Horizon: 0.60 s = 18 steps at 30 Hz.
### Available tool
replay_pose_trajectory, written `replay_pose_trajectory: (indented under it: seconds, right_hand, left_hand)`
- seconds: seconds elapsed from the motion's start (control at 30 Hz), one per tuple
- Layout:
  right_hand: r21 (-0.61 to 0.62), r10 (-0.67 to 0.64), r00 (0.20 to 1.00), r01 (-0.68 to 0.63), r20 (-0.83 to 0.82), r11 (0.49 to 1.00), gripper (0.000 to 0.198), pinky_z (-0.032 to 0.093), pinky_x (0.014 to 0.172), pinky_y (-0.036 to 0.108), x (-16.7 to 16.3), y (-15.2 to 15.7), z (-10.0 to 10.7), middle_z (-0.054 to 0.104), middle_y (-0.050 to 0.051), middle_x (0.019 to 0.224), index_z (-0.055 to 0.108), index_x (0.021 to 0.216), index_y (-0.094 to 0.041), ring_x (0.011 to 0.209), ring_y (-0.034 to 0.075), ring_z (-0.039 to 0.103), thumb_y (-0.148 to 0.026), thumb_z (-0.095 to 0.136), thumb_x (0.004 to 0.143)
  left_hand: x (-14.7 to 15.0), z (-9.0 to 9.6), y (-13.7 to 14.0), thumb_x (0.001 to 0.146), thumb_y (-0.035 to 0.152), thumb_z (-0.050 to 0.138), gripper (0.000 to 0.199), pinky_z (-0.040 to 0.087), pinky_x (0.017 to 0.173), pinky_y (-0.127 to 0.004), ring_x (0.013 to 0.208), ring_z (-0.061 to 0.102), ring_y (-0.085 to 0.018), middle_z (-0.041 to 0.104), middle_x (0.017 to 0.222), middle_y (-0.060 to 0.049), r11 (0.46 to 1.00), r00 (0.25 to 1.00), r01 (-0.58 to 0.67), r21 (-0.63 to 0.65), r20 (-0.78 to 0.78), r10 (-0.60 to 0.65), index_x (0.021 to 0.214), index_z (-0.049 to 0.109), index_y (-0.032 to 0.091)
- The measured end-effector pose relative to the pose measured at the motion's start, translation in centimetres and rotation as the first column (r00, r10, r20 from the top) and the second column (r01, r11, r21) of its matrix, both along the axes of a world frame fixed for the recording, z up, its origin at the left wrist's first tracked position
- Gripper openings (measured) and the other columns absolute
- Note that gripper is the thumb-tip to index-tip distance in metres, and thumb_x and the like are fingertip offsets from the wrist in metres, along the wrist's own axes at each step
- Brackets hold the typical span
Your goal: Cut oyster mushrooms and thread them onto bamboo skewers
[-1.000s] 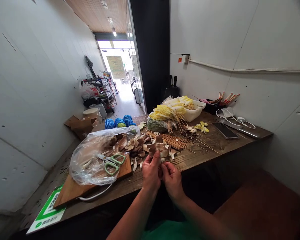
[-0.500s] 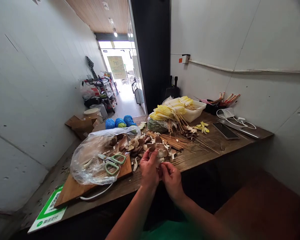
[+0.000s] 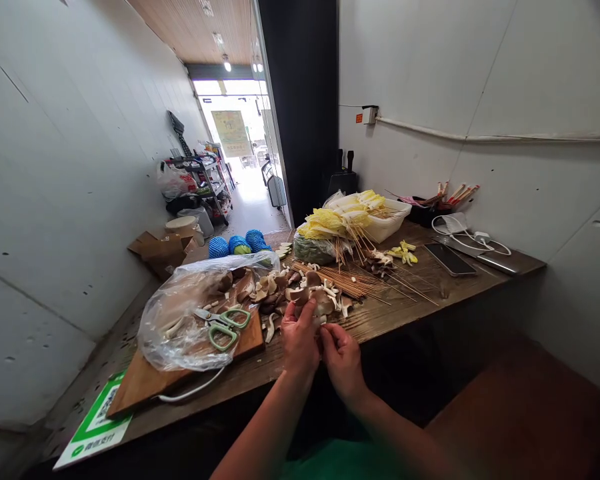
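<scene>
My left hand is closed around an oyster mushroom piece, thumb across it, just above the table's front edge. Close beside it my right hand is pinched shut, fingertips meeting the mushroom's lower end; what lies in that pinch is too small and hidden to name. Torn oyster mushrooms are heaped behind and left of my hands. Bare wooden skewers lie in a bundle beyond them. More mushrooms fill a clear plastic bag, and green-handled scissors rest on it.
Under the bag is a wooden cutting board. Skewered yellow cabbage leaves are piled at the back, by a white basket. Blue-netted produce stands back left. A phone and white cable lie right. A green-and-white sign sits front left.
The view has shifted slightly. Both hands stay together at the same spot, with the mushroom piece still in the left hand.
</scene>
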State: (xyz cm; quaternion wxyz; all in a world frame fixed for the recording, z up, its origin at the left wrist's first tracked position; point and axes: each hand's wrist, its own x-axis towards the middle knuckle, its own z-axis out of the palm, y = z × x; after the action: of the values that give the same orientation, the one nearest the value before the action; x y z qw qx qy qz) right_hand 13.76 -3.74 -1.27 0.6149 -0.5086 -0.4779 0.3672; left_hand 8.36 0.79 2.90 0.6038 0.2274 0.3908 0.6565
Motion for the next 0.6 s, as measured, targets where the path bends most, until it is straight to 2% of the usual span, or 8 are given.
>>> replay_pose_trajectory:
  seconds: [0.23, 0.43, 0.6]
  right_hand:
    - [0.003, -0.012, 1.000, 0.012, 0.003, 1.000, 0.026, 0.042, 0.054, 0.022, 0.1, 0.3, -0.9, 0.057, 0.000, 0.064, 0.059, 0.078, -0.016, 0.058, 0.012, 0.052, -0.035, 0.045, 0.087]
    - [0.009, -0.018, 0.999, 0.018, 0.039, 1.000, 0.025, 0.041, 0.053, 0.022, -0.2, -0.1, -1.1, 0.057, 0.000, 0.062, 0.060, 0.079, -0.015, 0.055, 0.012, 0.052, -0.034, 0.046, 0.086]
    - [-0.004, -0.013, 0.999, 0.013, 0.043, 1.000, 0.026, 0.041, 0.051, 0.022, -0.3, -0.2, -0.9, 0.058, 0.000, 0.061, 0.060, 0.080, -0.015, 0.054, 0.012, 0.052, -0.035, 0.045, 0.086]
  left_hand:
    - [-0.1, 0.5, -0.1, 0.059, 0.028, 0.074, 0.036, 0.044, 0.055, -0.019, 0.056, 0.059, -0.008, 0.064, 0.071, 0.002, 0.997, 0.998, 0.034, 0.065, 0.042, -0.036, 0.088, 0.055, 0.018]
    - [-0.5, 0.5, 0.7, 0.053, 0.029, 0.076, 0.034, 0.045, 0.052, -0.021, 0.051, 0.058, -0.010, 0.064, 0.063, 0.001, 0.998, 0.999, -0.049, -0.033, -0.011, 0.049, 0.079, 0.059, 0.014]
    - [-0.4, 0.6, 0.6, 0.051, 0.027, 0.075, 0.033, 0.044, 0.051, -0.020, 0.051, 0.057, -0.010, 0.063, 0.062, 0.001, 0.997, 0.998, -0.061, -0.037, 0.007, 0.061, 0.077, 0.059, 0.013]
